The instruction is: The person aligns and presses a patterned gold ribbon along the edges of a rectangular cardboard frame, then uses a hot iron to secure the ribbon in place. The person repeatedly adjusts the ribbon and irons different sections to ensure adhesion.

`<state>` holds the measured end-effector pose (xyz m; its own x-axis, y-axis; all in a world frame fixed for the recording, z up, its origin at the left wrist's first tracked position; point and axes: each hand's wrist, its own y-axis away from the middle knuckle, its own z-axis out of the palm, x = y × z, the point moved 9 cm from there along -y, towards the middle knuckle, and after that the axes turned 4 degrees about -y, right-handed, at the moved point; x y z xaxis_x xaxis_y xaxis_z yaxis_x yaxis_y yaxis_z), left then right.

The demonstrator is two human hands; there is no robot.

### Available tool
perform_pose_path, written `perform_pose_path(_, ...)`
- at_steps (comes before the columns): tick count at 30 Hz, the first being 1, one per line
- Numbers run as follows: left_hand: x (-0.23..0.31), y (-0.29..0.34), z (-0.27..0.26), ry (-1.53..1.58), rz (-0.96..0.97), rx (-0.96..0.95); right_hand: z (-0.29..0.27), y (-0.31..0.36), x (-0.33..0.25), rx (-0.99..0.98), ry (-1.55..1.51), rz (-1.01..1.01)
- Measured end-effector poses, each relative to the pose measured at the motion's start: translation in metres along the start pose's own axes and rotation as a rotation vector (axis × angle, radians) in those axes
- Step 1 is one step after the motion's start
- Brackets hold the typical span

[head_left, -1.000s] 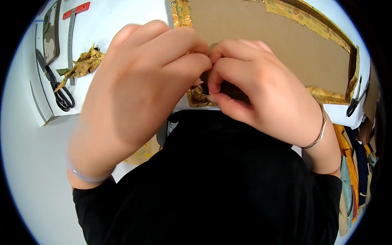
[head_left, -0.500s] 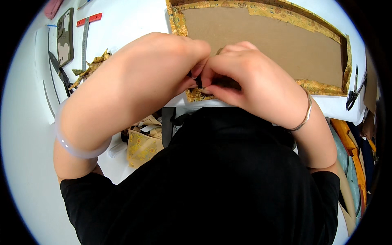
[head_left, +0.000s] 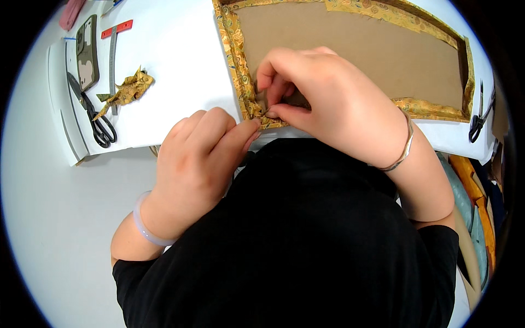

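A shallow tray point(head_left: 231, 48) with low walls wrapped in gold patterned brocade and a plain brown base lies in front of me. My right hand point(head_left: 333, 101) reaches over its near left corner, thumb and fingertips pinched on the brocade folded inside that corner. From outside, my left hand point(head_left: 194, 150) has its fingers curled, with thumb and index fingertip closed on the same corner's edge. The fingertips of both hands almost meet there. The right hand hides part of the near wall and base.
At left on the white table lie a crumpled brocade scrap point(head_left: 130, 90), a ruler with a red crossbar point(head_left: 117, 29), a phone point(head_left: 87, 52) and black scissors point(head_left: 101, 128). Small dark snips point(head_left: 477, 123) lie right of the tray. Rolled materials point(head_left: 465, 186) stand at lower right.
My left hand has swung down and left, from above the corner to outside it, uncovering the tray's left wall and the brocade scrap. My right hand keeps pinching at the corner.
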<state>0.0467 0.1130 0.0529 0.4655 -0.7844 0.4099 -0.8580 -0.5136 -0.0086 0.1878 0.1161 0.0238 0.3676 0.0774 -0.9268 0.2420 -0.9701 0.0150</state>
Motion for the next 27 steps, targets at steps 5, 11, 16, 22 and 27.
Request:
perform_pose_path(5,0.006,-0.009,0.006,-0.17,0.027,-0.114,-0.003,0.001,-0.001,0.038,0.019,-0.056)
perform_pose_path(11,0.012,-0.016,0.004,-0.245,0.092,-0.168,-0.006,0.002,0.003,0.035,-0.001,-0.03)
perform_pose_path(16,0.014,-0.014,-0.003,-0.202,0.047,-0.161,-0.007,0.002,0.004,0.063,0.026,-0.098)
perform_pose_path(22,0.024,-0.028,0.005,-0.273,0.041,-0.282,-0.009,0.002,0.002,0.061,0.075,-0.13)
perform_pose_path(27,0.028,-0.027,0.014,-0.402,0.028,-0.334,-0.011,0.004,0.0,0.093,0.045,-0.167)
